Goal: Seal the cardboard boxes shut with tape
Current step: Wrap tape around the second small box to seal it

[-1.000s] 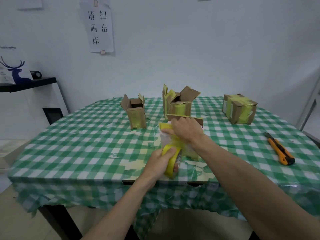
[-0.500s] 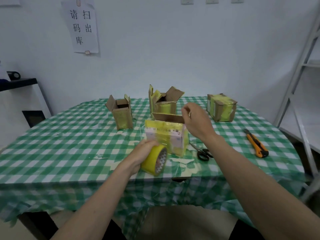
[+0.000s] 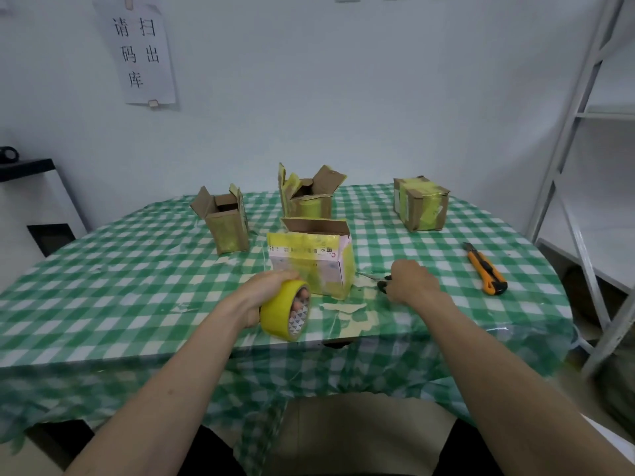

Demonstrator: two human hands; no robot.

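Note:
A cardboard box (image 3: 311, 261) wrapped in yellow tape stands near the table's front edge, one brown flap up at its back. My left hand (image 3: 266, 286) grips a yellow tape roll (image 3: 285, 310) just in front of the box's left corner, fingers through its core. My right hand (image 3: 410, 281) lies over the handles of black scissors (image 3: 379, 280) to the right of the box, its fingers curled on them. Two open boxes, one at the left (image 3: 225, 223) and one behind (image 3: 307, 195), stand farther back. A taped-shut box (image 3: 421, 204) sits at the back right.
An orange utility knife (image 3: 486, 269) lies at the right on the green checked tablecloth (image 3: 103, 286). Tape scraps stick to the cloth near the front edge. A white metal shelf (image 3: 584, 166) stands right of the table, a dark cabinet at the far left.
My right hand left the box's top flap and dropped to the scissors on the table. My left hand pulled the tape roll a little back from the box.

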